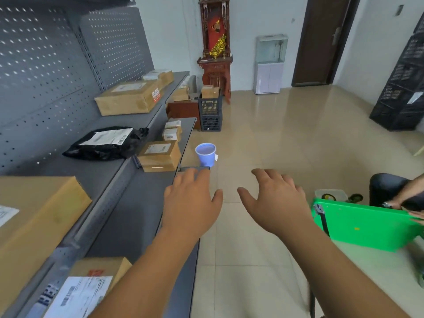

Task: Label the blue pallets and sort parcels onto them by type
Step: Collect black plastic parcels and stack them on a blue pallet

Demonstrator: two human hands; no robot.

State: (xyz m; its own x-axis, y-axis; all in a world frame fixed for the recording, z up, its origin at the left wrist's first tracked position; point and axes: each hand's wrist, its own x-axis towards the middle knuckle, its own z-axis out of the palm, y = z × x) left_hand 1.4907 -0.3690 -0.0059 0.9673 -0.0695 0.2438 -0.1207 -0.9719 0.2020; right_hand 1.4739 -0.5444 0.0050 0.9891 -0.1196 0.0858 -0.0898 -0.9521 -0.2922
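Both my hands reach forward, palms down, holding nothing. My left hand [191,198] hovers over the front edge of the grey metal shelf [137,216], fingers relaxed. My right hand [275,198] is spread over the tiled floor. Parcels lie on the shelves at left: a black plastic bag parcel [105,143], a small cardboard box [160,154], a large flat carton [130,97] higher up, a big carton [39,216] near me, and a labelled box [91,288] at the bottom. No blue pallet is in view.
A light blue bucket [205,153] stands on the floor past the shelf end. A green board [364,226] lies at right, touched by another person's hand [403,200]. Stacked dark crates [210,113] and a black crate stack [403,88] stand farther off.
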